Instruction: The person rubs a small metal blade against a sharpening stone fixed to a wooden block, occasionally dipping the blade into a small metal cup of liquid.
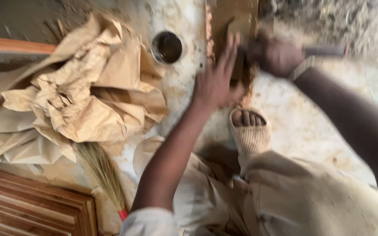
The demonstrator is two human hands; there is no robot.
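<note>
Pale, stained stone floor point(302, 126) fills the frame, dusty, with grey debris at upper right. Crumpled tan wrapping paper point(79, 96) heaped at left, unprinted, creased and torn; below it a slatted wooden panel point(31, 205) in the lower left corner. Straw broom point(103, 172) with a red band lies just under the paper. Small round metal cup point(166, 47) stands at upper centre, near the paper's edge.

Brown wooden block point(237, 26) sits upright-ish at top centre. Left hand point(215, 78) rests flat against it, fingers spread open and pointing up, gripping nothing. Right hand point(274, 56), blurred, is closed in a fist round a dark-handled tool point(324, 51), its working end at the block's lower part; tool kind unclear. Forearms reach in from lower centre and right. Foot in a beige open-toe sock point(250, 129) planted just below the block.
</note>
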